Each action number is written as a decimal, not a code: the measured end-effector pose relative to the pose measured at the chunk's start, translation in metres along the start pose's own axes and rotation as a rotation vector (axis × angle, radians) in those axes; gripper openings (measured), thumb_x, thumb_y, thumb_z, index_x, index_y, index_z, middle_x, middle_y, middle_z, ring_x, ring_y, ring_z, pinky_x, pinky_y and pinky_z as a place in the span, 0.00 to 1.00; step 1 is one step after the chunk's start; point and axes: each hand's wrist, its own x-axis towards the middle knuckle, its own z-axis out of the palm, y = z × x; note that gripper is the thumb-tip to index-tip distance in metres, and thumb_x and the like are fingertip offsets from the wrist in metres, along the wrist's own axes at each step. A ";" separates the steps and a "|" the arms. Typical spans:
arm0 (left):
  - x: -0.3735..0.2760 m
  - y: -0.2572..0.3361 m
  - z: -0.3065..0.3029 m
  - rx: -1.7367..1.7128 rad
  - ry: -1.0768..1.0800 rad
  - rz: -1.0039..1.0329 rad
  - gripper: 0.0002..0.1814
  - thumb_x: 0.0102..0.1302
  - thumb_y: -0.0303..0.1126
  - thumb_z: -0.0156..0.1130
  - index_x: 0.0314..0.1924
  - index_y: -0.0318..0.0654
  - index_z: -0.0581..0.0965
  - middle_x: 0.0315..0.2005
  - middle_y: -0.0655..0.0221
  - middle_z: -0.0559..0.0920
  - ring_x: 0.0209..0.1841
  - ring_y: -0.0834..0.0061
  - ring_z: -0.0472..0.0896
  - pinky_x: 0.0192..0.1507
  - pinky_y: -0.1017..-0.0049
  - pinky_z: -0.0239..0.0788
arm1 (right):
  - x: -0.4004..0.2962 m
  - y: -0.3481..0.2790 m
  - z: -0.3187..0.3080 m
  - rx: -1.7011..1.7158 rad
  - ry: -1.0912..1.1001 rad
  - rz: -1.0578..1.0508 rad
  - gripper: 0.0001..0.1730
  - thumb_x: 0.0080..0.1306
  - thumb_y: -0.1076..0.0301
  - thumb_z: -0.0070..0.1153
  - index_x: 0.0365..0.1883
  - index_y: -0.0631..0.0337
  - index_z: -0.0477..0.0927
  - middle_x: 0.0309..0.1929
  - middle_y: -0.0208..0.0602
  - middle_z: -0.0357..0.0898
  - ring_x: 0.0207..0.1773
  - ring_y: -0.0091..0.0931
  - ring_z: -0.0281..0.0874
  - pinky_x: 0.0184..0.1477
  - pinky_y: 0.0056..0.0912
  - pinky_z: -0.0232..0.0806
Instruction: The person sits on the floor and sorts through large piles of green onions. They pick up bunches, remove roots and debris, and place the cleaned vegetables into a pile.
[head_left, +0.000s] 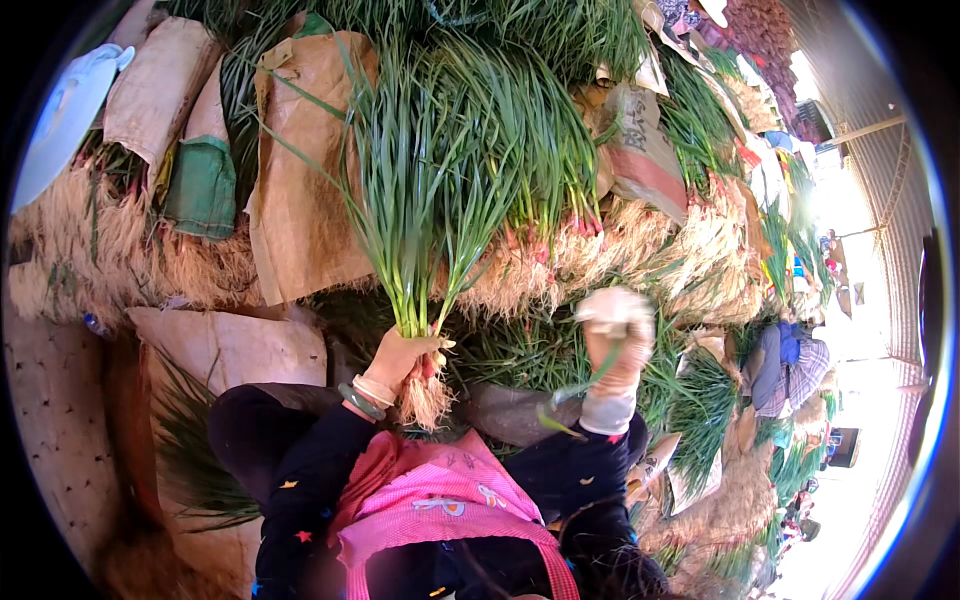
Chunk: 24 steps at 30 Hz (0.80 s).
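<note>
My left hand (399, 366), in a pale glove, grips a bunch of green onions (420, 270) just above its roots (426, 401). The long leaves fan upward over the pile, and the roots hang below my fist. At the right, my gloved right hand (616, 330) is blurred and raised apart from the bunch. A loose green leaf (574, 390) trails across that wrist; whether the fingers hold it is too blurred to tell. Ahead lies a thick heap of green onions (517, 142), roots facing me.
A brown sack sheet (307, 165), a green sack (201, 187) and a printed woven sack (641, 142) lie over the heap. Loose leaves (525, 349) litter the ground before my knees. Another person (791, 367) is at the right, near more onion piles.
</note>
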 end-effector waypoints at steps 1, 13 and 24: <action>-0.008 0.008 0.003 -0.047 -0.023 -0.017 0.05 0.57 0.26 0.58 0.31 0.32 0.75 0.13 0.67 0.75 0.10 0.79 0.72 0.09 0.81 0.61 | -0.011 0.009 -0.011 -0.326 0.011 0.392 0.18 0.65 0.56 0.47 0.27 0.60 0.80 0.27 0.34 0.79 0.33 0.25 0.76 0.43 0.30 0.67; -0.013 0.012 0.009 -0.079 -0.096 -0.084 0.06 0.58 0.25 0.53 0.31 0.28 0.75 0.18 0.57 0.79 0.11 0.77 0.73 0.08 0.80 0.62 | -0.007 0.132 0.025 -1.027 -0.319 0.364 0.19 0.65 0.56 0.49 0.24 0.63 0.74 0.19 0.41 0.72 0.24 0.35 0.73 0.29 0.37 0.64; -0.012 0.000 0.014 -0.121 -0.091 -0.086 0.08 0.61 0.27 0.55 0.34 0.27 0.76 0.19 0.61 0.79 0.14 0.75 0.76 0.14 0.80 0.68 | -0.036 0.151 0.005 -0.258 0.238 0.615 0.17 0.69 0.59 0.45 0.38 0.67 0.75 0.28 0.32 0.76 0.29 0.20 0.73 0.33 0.22 0.66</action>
